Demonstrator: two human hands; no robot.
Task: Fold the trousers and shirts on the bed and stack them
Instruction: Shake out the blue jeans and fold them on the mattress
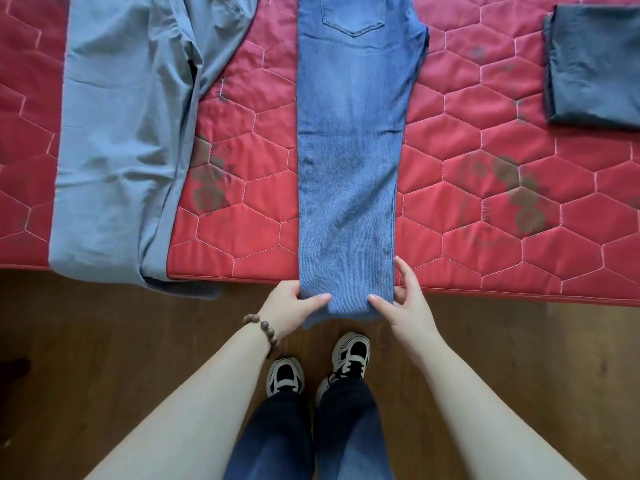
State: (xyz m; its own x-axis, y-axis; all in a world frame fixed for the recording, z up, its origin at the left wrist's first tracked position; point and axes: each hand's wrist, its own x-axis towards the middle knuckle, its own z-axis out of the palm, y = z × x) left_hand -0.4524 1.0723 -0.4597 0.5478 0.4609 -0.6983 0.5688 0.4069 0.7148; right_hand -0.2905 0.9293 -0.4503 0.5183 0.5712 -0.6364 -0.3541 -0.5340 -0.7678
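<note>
Blue jeans [349, 150] lie lengthwise on the red quilted bed [485, 209], legs laid one over the other, back pocket at the top, hems hanging over the near edge. My left hand [294, 306] pinches the left corner of the hems, thumb on top. At the right corner my right hand [405, 299] grips the same hems, fingers along the side seam. Grey-blue trousers [124, 140] lie spread at the left, their hem over the bed's edge. A folded dark grey garment [595, 64] sits at the far right.
The bed's near edge runs across the view just above my hands. Below it is brown wooden floor [104, 358], where my two feet in black-and-white sneakers [318, 368] stand. A beaded bracelet is on my left wrist.
</note>
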